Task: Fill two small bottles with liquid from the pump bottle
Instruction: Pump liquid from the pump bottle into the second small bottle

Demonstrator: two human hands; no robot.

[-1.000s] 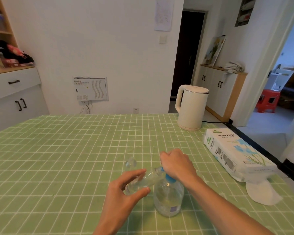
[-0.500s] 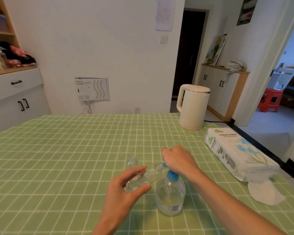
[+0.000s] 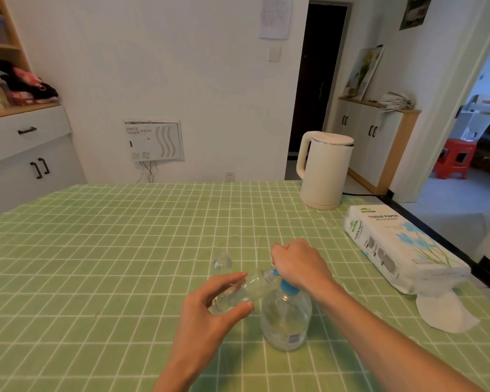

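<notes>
Counter covered in a green cloth with a white grid, set against a white wall. Far right corner: cream kettle. Right edge: white pack printed "TISSUE PAPER", with a loose tissue sheet at its near end.

Pump bottle stands upright near the front centre. It is clear with a blue collar and a small label low on its side, too small to read. Right hand is curled down over the pump head. Left hand grips the small bottle between thumb and fingers, tilted, with its mouth up at the blue spout. A small clear object sits just behind; it can't be identified.

Versus one second ago: same grips, same tilt, and the bottles are in the same places. No liquid level change can be made out.
</notes>
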